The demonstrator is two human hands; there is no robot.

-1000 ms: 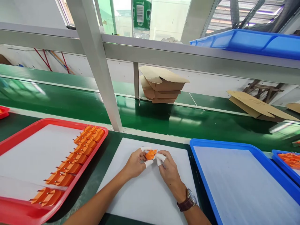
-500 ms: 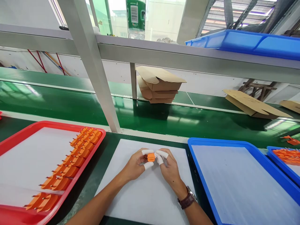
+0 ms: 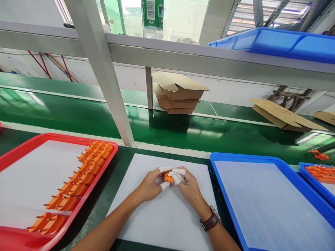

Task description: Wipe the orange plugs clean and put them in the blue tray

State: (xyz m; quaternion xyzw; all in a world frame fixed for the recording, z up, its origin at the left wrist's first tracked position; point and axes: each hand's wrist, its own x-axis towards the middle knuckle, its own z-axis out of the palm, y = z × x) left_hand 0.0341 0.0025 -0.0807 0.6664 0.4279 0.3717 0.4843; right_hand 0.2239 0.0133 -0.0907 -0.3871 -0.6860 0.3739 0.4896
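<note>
Over a white sheet (image 3: 157, 223), my left hand (image 3: 149, 184) pinches a small orange plastic part (image 3: 168, 177) between thumb and fingers. My right hand (image 3: 188, 186) is closed against the part's right side, its fingertips covering some of it. White finger covers sit on the fingertips of both hands. Something white and crumpled shows between the right fingertips; whether it is cloth or just the finger covers, I cannot tell. A brown-strapped watch (image 3: 210, 220) is on the right wrist.
At left, a red tray (image 3: 39, 137) holds rows of orange parts (image 3: 78, 190) with metal pins. A blue tray (image 3: 243, 157) lined with white stands at right, beside another blue tray with orange parts (image 3: 321, 173). Beyond run a metal frame (image 3: 104, 69), a green belt (image 3: 65, 113) and folded cardboard (image 3: 183, 94).
My right fingers have moved left onto the orange part and now cover more of it. The part looks turned and tilted. My left hand has stayed nearly in place.
</note>
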